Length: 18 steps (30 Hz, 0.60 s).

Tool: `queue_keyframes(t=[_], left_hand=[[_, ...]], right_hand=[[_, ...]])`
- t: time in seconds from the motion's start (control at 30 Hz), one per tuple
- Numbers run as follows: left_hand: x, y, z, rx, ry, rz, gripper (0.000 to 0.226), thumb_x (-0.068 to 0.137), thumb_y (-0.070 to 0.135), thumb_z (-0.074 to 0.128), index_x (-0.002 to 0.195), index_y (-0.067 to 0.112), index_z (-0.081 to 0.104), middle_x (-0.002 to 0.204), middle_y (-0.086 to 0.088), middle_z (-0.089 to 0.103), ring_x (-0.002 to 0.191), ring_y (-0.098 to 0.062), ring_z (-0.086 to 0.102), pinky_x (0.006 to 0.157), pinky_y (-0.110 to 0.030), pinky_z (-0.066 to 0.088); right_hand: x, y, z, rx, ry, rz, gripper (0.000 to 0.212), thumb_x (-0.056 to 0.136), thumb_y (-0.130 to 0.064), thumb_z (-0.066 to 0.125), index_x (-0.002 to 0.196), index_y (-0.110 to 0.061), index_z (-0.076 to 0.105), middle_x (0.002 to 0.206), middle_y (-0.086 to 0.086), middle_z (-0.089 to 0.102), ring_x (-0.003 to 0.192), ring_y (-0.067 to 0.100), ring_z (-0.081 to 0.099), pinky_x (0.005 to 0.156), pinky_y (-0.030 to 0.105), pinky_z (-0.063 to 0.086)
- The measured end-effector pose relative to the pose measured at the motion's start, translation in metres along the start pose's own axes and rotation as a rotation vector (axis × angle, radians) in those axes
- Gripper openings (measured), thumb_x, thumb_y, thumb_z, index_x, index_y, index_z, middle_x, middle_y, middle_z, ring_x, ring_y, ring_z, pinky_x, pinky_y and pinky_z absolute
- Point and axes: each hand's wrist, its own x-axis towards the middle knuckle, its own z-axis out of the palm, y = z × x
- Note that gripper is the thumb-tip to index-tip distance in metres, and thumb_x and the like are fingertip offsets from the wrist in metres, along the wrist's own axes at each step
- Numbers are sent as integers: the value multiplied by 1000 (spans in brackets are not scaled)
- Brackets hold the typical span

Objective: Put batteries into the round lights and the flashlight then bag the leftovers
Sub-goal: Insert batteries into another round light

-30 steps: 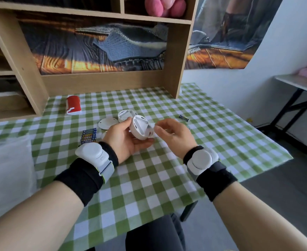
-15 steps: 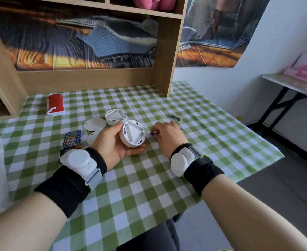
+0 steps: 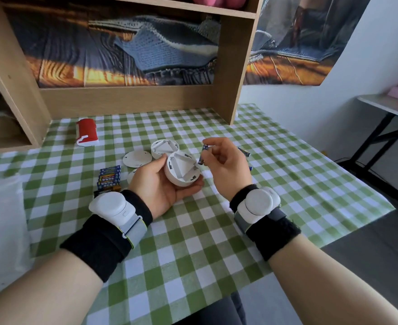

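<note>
Head view: the left hand (image 3: pixel 160 184) cups an opened round light (image 3: pixel 181 168) above the desk (image 3: pixel 193 242); the right hand (image 3: pixel 226 165) pinches a battery (image 3: pixel 203 156) beside it.

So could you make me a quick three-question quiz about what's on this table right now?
1. True or false: the left hand holds a round light with its battery compartment facing up.
2. What does the right hand pinch? A) battery B) lid C) flashlight
3. Fill in: the red flashlight lies on the ____ tablecloth.

Key: 1 true; 2 A, the battery; 3 green-checked.
</note>
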Motion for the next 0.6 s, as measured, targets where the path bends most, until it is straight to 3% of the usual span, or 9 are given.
queue_keyframes(t=[0.13,0.33,0.5,0.6], left_hand=[[-1,1,0,-28,-29,-25,44,105,34,32,125,3,57,123,-26,65,112,-47,62,79,-53,58],[2,1,-5,-25,-59,-17,44,106,32,31,123,2,58,127,-23,64,119,-43,60,93,-57,51],[3,0,-6,17,-65,9,42,105,32,34,118,6,64,121,-21,68,106,-40,66,101,-61,45],[4,1,-8,47,-67,4,43,105,34,33,118,9,66,122,-20,68,113,-43,63,104,-61,43]], right_hand=[[-1,5,6,164,19,18,14,92,-7,63,104,-15,63,86,6,70,73,12,65,68,27,52],[-2,0,5,399,-18,44,12,92,-1,63,101,6,60,74,8,72,64,16,67,59,23,54],[-2,1,3,331,-27,31,11,88,-4,69,94,1,62,75,3,73,62,9,66,59,19,51],[-2,4,4,216,-39,17,9,85,-10,75,86,-13,67,80,3,73,70,10,68,63,20,52]])
